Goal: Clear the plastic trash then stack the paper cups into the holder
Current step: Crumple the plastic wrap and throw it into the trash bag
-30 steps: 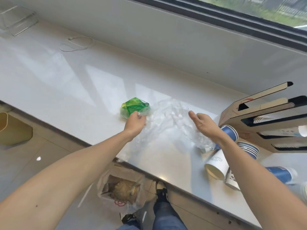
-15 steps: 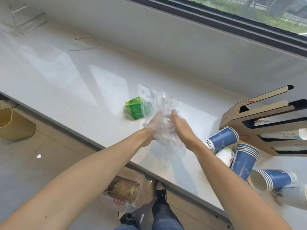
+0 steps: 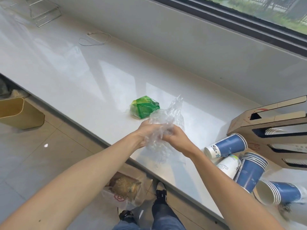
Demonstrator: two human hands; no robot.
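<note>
Cardboard holder to the right of my hands has slots with white cup rims showing inside. Clear crinkled plastic wrap is bunched between my left hand and right hand, both closed around it above the glossy white counter. Just beyond them lies a green wrapper. Blue paper cups lie tipped over right of my right wrist.

Crumpled clear plastic bunched above the counter, blue paper cups toppled beside a cardboard holder, seemingly part-filled.
</note>
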